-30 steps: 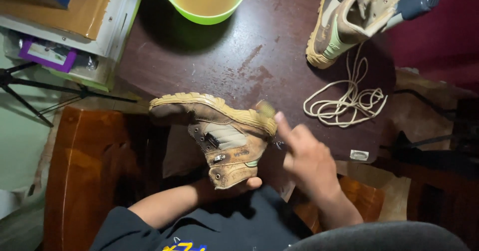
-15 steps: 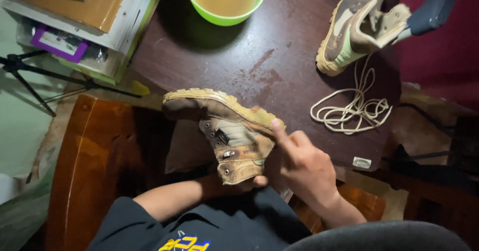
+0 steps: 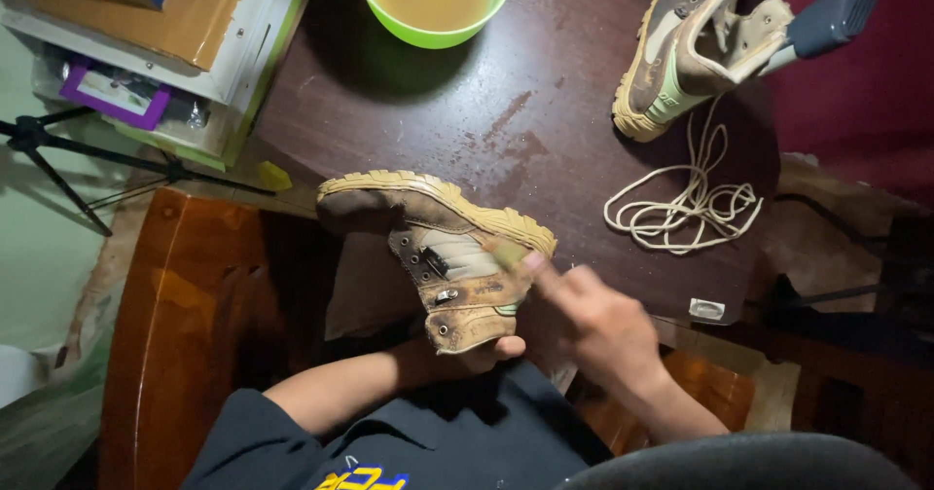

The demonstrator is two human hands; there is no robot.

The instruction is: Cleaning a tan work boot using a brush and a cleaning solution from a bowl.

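Head cam: right hand (image 3: 593, 325) slid down boot (image 3: 443, 256) side, grip unclear; left hand (image 3: 477, 354) clasps boot

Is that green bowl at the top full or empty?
Fairly full. The green bowl on the dark table holds murky brownish liquid that reaches close to its rim; its upper part is cut off by the frame.

I take this for a home room; a dark wooden table (image 3: 438, 110) bears a green bowl (image 3: 433, 8) of murky water; boxes (image 3: 146, 33) stacked far left; wooden chair (image 3: 185, 305) near left.
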